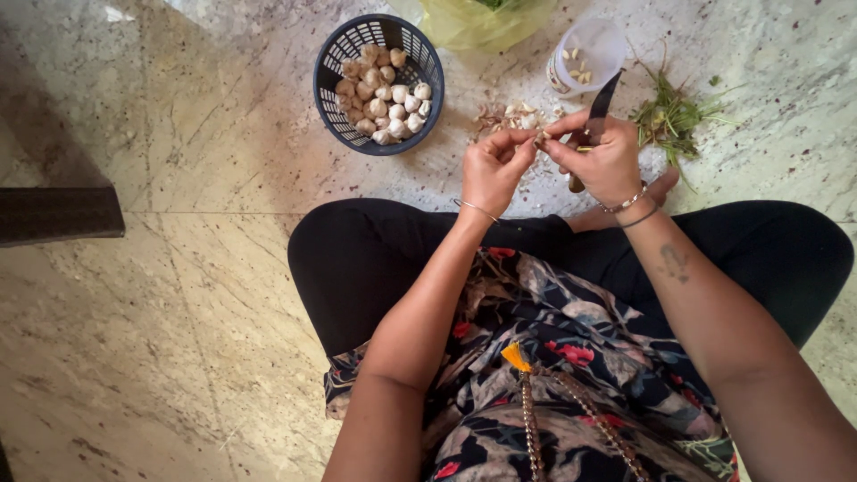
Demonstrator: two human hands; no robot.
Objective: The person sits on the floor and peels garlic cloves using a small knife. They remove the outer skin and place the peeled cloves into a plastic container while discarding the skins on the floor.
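While the person sits cross-legged on the marble floor (134, 295), both hands meet just beyond the knees, w/ a small garlic clove (541, 138) between them. Left hand (494, 166): its grip is pressed together, thumb & fingertips pinching the clove from the left. Right hand (605, 159): fingers curled round a dark-bladed knife (600, 100), blade pointing far & slightly right, thumb and forefinger meeting the clove from the right. So the clove lies at the touching point, about equally near both hands; its long axis is too small to tell. Far left sits a dark basket (332, 67) of garlic bulbs (386, 96). Just beyond the hands: loose peels (509, 116), a white cup (596, 46) w/ a few cloves, green stalks (671, 116) to the right.
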